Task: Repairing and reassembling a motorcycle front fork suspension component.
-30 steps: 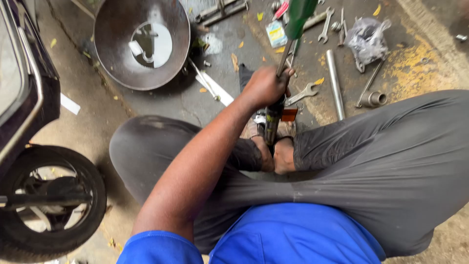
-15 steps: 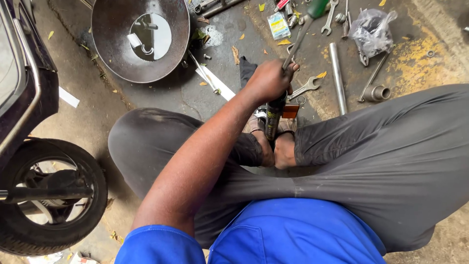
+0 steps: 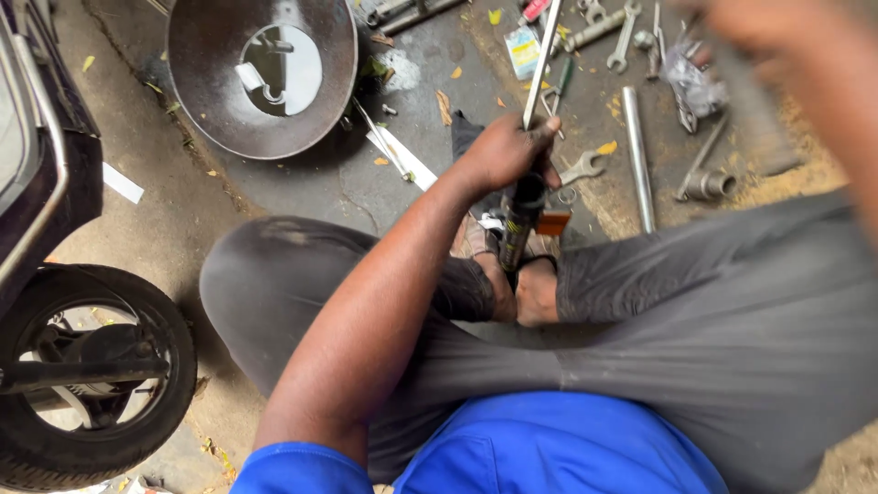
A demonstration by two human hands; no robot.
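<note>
Left hand (image 3: 508, 151) grips upright black tube (image 3: 519, 224); right arm blurred

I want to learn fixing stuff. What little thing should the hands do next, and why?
Probably bring the right hand down to steady the metal rod. The left hand alone grips the black tube standing between the feet, and the rod sticks up from it unsupported, while the right hand is blurred and away from it.

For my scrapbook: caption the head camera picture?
Left hand grips a dark tube upright between crossed legs.
</note>
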